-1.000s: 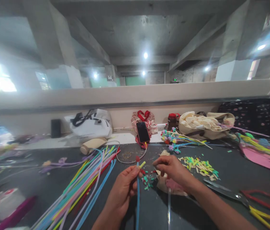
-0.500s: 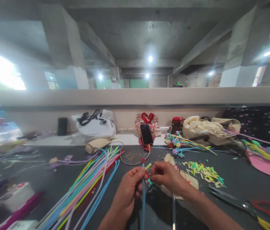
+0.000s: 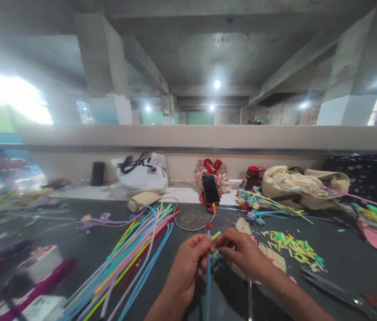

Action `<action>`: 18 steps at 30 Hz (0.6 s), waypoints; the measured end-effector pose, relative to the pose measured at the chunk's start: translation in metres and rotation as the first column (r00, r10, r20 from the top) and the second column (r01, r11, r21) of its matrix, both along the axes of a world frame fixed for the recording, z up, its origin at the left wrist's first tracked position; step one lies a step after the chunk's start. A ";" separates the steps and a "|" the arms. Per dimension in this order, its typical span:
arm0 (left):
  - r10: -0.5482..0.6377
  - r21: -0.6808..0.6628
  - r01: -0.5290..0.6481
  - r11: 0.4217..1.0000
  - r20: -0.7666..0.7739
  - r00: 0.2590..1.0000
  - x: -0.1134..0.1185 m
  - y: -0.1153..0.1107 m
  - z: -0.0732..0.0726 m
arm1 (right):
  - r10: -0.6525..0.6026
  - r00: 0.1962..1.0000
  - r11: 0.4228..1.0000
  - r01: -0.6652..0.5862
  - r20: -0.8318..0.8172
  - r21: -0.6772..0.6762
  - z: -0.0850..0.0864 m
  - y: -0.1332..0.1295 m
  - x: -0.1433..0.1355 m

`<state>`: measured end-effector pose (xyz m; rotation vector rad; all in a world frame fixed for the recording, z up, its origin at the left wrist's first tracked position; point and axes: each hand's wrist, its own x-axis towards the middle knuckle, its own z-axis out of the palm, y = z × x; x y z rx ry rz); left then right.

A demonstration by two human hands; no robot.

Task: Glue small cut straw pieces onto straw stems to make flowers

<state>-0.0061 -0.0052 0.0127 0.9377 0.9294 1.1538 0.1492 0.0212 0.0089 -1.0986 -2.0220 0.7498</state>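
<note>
My left hand pinches a long blue pipe cleaner that stands upright, with a small red tip above the fingers. A short yellow-green piece sticks out beside the stem at my left fingertips. Close on the right, my right hand has its thumb and fingertips pressed together; what they hold, if anything, is hidden. Below the hands lies a cream cloth with small bits on it. To its right is a pile of short green, yellow and cream pieces.
A bundle of coloured pipe cleaners spreads across the left. Large scissors lie at the right. Behind stand a phone on a cable, a white bag, finished small flowers on stems and a cloth-filled bag.
The whole view has shifted, so things appear slightly farther right. Both hands keep nearly the same pose around the blue pipe cleaner, with the right fingertips still close to the left ones.
</note>
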 end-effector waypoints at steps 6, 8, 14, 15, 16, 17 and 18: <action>0.024 -0.008 -0.025 1.000 -0.019 1.000 0.004 -0.002 0.001 | 0.006 0.934 0.971 -0.091 -0.357 -0.223 0.007 -0.003 0.004; 0.008 -0.008 -0.008 1.000 -0.034 0.999 0.004 -0.001 -0.001 | 0.001 0.925 0.964 -0.102 -0.379 -0.246 0.011 -0.006 0.004; -0.055 -0.027 0.053 0.998 -0.088 0.995 0.005 0.004 -0.010 | -0.009 0.905 0.957 -0.115 -0.425 -0.265 0.011 -0.007 0.006; -0.056 -0.027 0.053 0.998 -0.094 0.994 0.005 0.004 -0.011 | 0.002 0.901 0.954 -0.132 -0.434 -0.270 0.009 -0.007 0.007; -0.053 -0.025 0.051 0.998 -0.101 0.993 0.005 0.004 -0.011 | 0.015 0.897 0.950 -0.150 -0.441 -0.273 0.008 -0.006 0.007; -0.052 -0.024 0.049 0.998 -0.111 0.992 0.005 0.004 -0.012 | 0.023 0.895 0.948 -0.160 -0.445 -0.274 0.007 -0.006 0.007; -0.051 -0.023 0.048 0.999 -0.123 0.991 0.005 0.004 -0.012 | 0.025 0.895 0.949 -0.162 -0.446 -0.270 0.006 -0.006 0.007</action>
